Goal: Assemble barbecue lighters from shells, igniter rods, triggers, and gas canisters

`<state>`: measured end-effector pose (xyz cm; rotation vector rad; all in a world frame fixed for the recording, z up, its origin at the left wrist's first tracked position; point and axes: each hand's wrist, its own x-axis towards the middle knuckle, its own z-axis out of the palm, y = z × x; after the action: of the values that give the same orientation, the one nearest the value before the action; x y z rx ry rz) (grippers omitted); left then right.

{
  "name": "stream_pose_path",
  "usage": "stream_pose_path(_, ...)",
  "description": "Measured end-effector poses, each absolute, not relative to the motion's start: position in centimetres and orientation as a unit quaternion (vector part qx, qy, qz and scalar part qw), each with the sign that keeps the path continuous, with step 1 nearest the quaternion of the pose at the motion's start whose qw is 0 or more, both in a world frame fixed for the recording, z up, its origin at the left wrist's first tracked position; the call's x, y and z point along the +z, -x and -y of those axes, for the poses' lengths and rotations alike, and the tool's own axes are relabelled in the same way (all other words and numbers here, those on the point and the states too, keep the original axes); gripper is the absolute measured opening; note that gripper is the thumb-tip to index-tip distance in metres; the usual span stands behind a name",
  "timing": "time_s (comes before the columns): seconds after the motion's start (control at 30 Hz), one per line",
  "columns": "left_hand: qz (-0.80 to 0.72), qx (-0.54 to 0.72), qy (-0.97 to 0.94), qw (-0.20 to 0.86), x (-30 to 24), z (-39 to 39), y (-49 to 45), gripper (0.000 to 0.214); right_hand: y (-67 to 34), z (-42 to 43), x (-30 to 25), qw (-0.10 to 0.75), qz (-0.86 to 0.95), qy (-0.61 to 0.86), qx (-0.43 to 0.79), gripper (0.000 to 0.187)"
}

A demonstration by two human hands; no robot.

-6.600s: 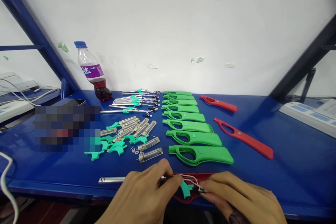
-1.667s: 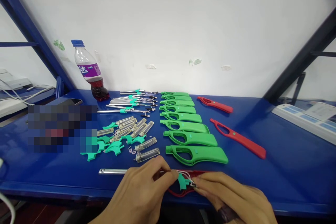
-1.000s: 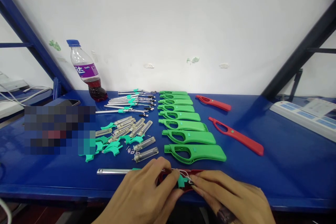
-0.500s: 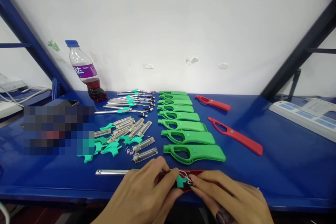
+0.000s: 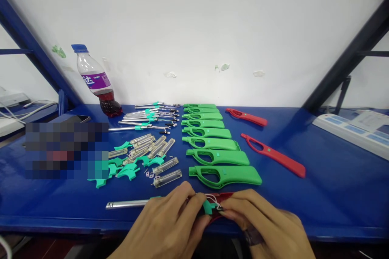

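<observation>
At the table's front edge both hands grip one long-nosed lighter under assembly. Its red shell half (image 5: 226, 196) shows between them, with white wires (image 5: 213, 198) and a teal trigger (image 5: 208, 207) in it. A silver metal tube (image 5: 129, 204) sticks out to the left. My left hand (image 5: 168, 220) is closed over the tube end and presses by the trigger. With fingers pinched, my right hand (image 5: 264, 220) holds the shell's right part near a small black piece at the wires' end. The fingers hide much of the shell.
Green lighter shells (image 5: 225, 176) lie in a column beyond my hands, two red shells (image 5: 273, 154) to their right. Clear fuel tanks (image 5: 167, 178), teal triggers (image 5: 129, 171) and wired metal tubes (image 5: 146, 119) lie left. A drink bottle (image 5: 97, 81) leans at the back; a power strip (image 5: 349, 131) is right.
The metal tube's left end has tipped slightly downward and moved left. My right fingers have shifted a little at the wires and shell. Both hands keep their hold.
</observation>
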<state>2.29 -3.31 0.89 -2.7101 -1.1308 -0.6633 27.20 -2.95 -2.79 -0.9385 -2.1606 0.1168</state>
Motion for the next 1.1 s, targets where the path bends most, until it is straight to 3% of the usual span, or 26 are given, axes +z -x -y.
stream_pose_path(0.33, 0.39, -0.24, 0.887, 0.057, 0.3, 3.3, -2.2, 0.029, -26.6, 3.0, -2.9, 0.428, 0.823, 0.37, 0.044, 0.025)
stream_pose_path(0.8, 0.374, -0.203, 0.902, 0.072, 0.1, 3.2, -2.4, 0.036, -28.1, 3.0, -3.0, 0.36, 0.863, 0.353, 0.036, 0.03)
stream_pose_path(1.1, 0.375, -0.241, 0.894, 0.045, -0.5, 3.0, -2.7, 0.028, -27.5, 3.4, -2.6, 0.35, 0.85, 0.393, -0.02, 0.031)
